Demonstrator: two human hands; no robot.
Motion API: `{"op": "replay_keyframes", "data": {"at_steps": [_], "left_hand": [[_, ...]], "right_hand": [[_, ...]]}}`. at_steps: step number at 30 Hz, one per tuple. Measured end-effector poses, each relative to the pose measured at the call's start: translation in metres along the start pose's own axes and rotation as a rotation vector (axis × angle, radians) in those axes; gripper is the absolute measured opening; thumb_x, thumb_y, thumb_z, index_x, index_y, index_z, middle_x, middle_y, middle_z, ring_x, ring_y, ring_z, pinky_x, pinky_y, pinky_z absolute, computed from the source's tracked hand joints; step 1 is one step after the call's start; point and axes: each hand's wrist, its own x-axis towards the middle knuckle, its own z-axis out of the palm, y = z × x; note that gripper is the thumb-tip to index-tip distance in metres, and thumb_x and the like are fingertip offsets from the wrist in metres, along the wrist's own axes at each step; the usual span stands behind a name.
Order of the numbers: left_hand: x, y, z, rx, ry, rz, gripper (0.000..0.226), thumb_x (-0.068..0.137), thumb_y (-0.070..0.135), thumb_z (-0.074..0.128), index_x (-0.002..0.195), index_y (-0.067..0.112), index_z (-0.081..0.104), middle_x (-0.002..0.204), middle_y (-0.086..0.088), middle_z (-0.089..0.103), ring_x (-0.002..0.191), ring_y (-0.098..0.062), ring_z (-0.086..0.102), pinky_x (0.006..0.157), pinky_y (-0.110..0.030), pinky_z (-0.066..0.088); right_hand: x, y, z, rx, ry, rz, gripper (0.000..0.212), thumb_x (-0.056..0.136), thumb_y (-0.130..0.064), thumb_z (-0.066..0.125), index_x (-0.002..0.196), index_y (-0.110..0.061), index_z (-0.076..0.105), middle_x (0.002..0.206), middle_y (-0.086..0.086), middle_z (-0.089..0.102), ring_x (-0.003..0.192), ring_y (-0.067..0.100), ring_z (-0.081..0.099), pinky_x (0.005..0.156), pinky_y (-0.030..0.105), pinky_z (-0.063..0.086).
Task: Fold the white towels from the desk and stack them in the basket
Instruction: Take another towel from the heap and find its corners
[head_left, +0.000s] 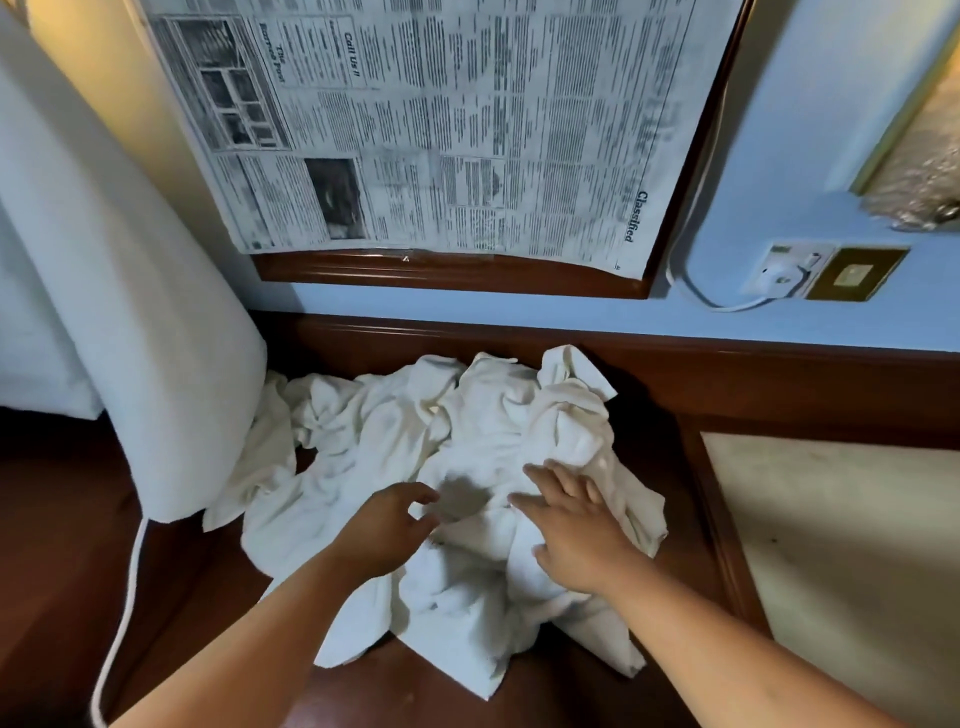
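White towels (467, 431) against the desk's (395, 691) back edge look soft, limp; pinch a corner; left hand (387, 525) curled, empty; right hand (574, 530) flat on them.

Newspaper (441, 130) covers wood frame (452, 275); lampshade (130, 338), prob. 1 socket (784, 270) w/ cord (696, 291) nearby.

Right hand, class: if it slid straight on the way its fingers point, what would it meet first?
The right hand lies flat on the white towels. Its fingers point up and left, so it would probably push into the heap's raised folds first.
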Motion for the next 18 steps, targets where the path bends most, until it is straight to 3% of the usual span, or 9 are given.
{"op": "replay_keyframes", "data": {"at_steps": [7,10,14,18], "left_hand": [[0.028,-0.003,-0.002,0.033,-0.026,0.096,0.042,0.095,0.031,0.064,0.136,0.030,0.054,0.137,0.013,0.053,0.099,-0.001,0.061,0.075,-0.001,0.038],[0.042,0.002,0.004,0.054,-0.052,0.132,0.056,0.093,0.029,0.067,0.144,0.025,0.047,0.145,0.009,0.049,0.115,-0.009,0.056,0.089,-0.008,0.035],[0.056,0.009,0.013,0.105,-0.097,0.153,0.071,0.092,0.031,0.066,0.153,0.016,0.032,0.154,-0.002,0.039,0.134,-0.021,0.047,0.107,-0.022,0.035],[0.067,0.016,0.017,0.082,-0.057,0.168,0.080,0.083,0.055,0.043,0.150,0.012,0.038,0.148,-0.005,0.046,0.136,-0.021,0.046,0.105,-0.013,0.028]], "right_hand": [[0.004,0.013,-0.005,-0.081,0.018,0.117,0.073,0.081,-0.056,0.051,0.150,-0.039,0.036,0.162,-0.004,0.022,0.149,0.022,0.018,0.112,0.045,0.025],[0.004,0.017,-0.005,-0.104,0.044,0.160,0.074,0.073,-0.064,0.049,0.143,-0.040,0.047,0.151,-0.004,0.041,0.141,0.021,0.032,0.101,0.042,0.039],[-0.005,0.025,-0.004,-0.070,0.058,0.247,0.074,0.080,-0.067,0.047,0.149,-0.044,0.033,0.152,-0.013,0.031,0.144,0.015,0.022,0.106,0.039,0.031],[-0.013,0.036,-0.004,-0.003,0.014,0.367,0.074,0.084,-0.067,0.045,0.151,-0.044,0.026,0.154,-0.015,0.027,0.143,0.014,0.024,0.109,0.039,0.025]]}}
